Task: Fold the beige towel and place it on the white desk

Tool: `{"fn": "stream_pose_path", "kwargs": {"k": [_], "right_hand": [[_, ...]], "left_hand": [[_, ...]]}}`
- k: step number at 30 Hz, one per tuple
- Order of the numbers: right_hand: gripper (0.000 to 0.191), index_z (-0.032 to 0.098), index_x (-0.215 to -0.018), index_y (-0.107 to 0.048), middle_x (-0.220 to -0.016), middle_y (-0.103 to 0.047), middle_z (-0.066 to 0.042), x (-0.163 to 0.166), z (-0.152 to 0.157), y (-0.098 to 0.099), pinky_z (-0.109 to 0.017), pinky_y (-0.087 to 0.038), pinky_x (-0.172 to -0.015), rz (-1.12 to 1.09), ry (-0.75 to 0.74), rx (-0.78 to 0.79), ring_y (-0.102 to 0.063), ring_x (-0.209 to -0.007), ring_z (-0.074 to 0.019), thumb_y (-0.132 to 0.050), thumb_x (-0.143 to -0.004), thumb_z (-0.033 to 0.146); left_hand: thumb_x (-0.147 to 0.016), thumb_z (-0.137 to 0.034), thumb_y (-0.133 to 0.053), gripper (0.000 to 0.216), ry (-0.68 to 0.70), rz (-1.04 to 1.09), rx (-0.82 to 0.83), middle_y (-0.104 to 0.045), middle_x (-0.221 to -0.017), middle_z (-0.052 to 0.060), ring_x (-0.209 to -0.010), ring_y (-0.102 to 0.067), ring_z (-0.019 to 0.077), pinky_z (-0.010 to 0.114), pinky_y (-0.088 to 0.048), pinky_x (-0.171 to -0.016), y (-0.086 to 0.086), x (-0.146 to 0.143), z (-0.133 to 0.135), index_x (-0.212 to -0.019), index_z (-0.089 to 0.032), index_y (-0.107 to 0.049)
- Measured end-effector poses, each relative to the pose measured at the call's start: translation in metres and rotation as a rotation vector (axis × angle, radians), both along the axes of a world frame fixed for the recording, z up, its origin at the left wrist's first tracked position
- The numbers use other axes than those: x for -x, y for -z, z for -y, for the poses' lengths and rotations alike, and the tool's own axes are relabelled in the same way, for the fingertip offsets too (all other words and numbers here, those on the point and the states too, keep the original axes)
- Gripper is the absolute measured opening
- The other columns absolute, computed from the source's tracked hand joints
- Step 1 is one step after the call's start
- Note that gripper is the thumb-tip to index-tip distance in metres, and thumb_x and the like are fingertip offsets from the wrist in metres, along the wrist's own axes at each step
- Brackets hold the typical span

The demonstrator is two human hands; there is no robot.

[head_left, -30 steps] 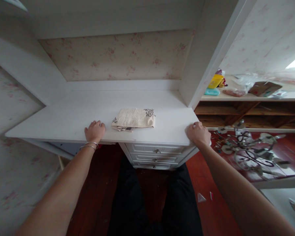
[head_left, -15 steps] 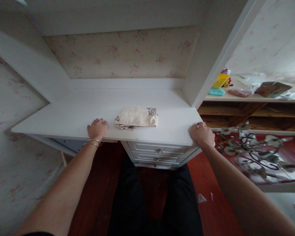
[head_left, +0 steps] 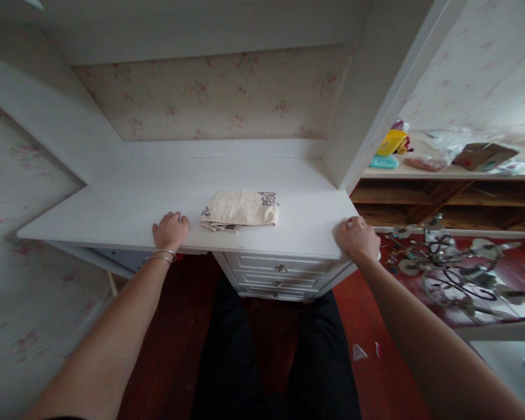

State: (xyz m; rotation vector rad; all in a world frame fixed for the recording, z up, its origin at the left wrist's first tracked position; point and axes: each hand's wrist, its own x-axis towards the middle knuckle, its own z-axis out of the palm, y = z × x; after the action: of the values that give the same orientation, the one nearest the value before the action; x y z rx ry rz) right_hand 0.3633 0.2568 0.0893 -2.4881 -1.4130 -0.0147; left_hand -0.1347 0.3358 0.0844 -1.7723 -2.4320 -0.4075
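A white desk (head_left: pixel 297 233) with a drawer unit stands in front of me. My left hand (head_left: pixel 170 230) rests on its top near the front edge, fingers slightly bent and apart, holding nothing loose. Thin bracelets circle that wrist. At the front right corner my right hand (head_left: pixel 359 238) is curled over the desk's side edge; its fingertips are mostly hidden. A small white bit shows beside its wrist, too little to name. Between the hands lies a folded beige towel (head_left: pixel 240 209) with dark grey patterned corners, closer to my left hand and untouched.
Drawers (head_left: pixel 282 268) with small knobs sit under the desk. To the right, a low shelf unit (head_left: pixel 394 197) holds a yellow container (head_left: pixel 392 143), a cardboard box (head_left: pixel 485 156) and plastic bags. A chandelier (head_left: pixel 459 274) lies on the red floor (head_left: pixel 402 361), near small scraps.
The view has shifted very slightly, so everything sits a little further left. Both hands keep their places on the desk, and the towel has not moved.
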Motion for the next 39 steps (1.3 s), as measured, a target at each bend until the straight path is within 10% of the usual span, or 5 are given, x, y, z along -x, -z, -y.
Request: {"fn": "stream_pose_path", "kwargs": {"k": [39], "right_hand": [[0.037, 0.014, -0.113, -0.061, -0.121, -0.062, -0.016, -0.0007, 0.0011, 0.0019, -0.043, -0.046, -0.083, 0.032, -0.022, -0.027, -0.056, -0.108, -0.0330, -0.034, -0.095, 0.030]], "left_hand": [[-0.093, -0.032, -0.030, 0.047, 0.009, -0.003, 0.002, -0.051, -0.143, 0.014, -0.129, -0.048, 0.0300, 0.053, -0.034, -0.105, -0.0035, -0.0028, 0.0025, -0.126, -0.020, -0.061]]}}
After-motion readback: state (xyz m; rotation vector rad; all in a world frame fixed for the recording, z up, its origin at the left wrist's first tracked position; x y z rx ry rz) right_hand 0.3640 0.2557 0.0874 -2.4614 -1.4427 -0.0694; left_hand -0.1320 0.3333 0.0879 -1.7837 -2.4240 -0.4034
